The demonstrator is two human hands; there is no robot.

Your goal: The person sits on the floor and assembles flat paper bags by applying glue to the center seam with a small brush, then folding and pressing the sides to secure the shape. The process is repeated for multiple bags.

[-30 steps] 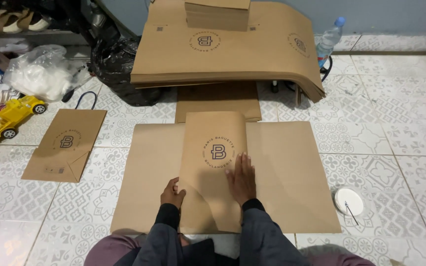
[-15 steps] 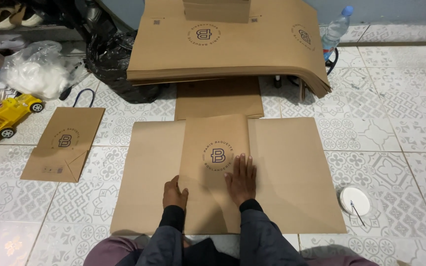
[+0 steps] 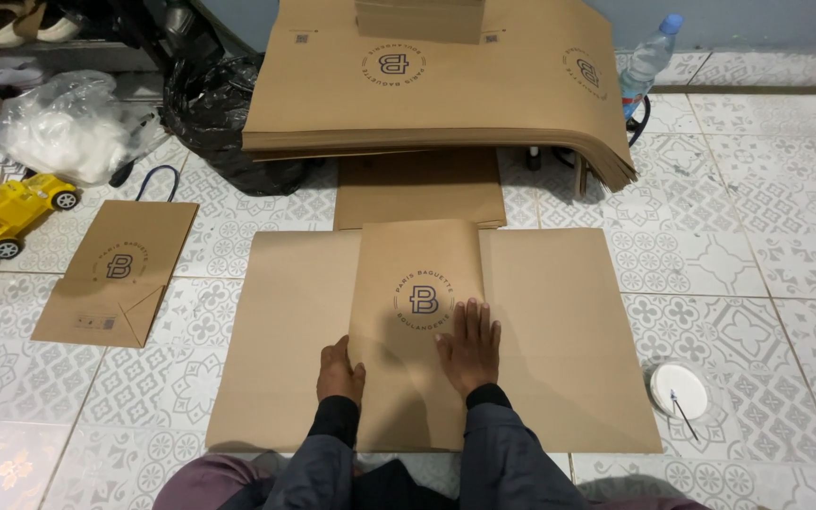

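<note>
Folded kraft sheet (image 3: 417,331) — light, creasable, likely slick — right hand (image 3: 469,345) pressing flat, open; left hand (image 3: 340,370) pinching its left edge.

We wear a dark jacket with long sleeves: the cloth is grey-blue on the forearms and ends in snug black cuffs at both wrists. Our hands, the left hand (image 3: 340,371) and the right hand (image 3: 469,343), are bare, with no gloves. Below the sleeves, our trousers look dull purple-maroon.
</note>
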